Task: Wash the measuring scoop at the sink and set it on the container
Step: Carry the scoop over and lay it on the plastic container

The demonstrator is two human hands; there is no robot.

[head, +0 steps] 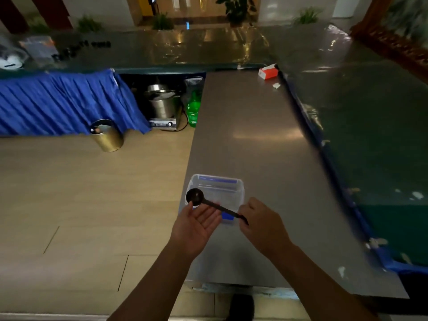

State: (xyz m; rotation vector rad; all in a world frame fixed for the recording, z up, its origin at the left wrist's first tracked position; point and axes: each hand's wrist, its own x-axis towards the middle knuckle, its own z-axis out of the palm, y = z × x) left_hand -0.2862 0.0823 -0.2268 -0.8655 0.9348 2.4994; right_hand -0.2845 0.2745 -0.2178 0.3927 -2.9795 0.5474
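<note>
A dark measuring scoop with a long handle hangs over a clear plastic container with blue clips, which stands near the left edge of the grey steel counter. My right hand pinches the end of the scoop's handle. The scoop's round bowl is above the container's left corner. My left hand is held palm up with fingers apart just under the handle, holding nothing. No sink is in view.
A red and white box lies at the counter's far end. A raised counter under plastic film runs along the right. On the floor to the left stand a gold bin, steel pots on a cooker and a green bottle.
</note>
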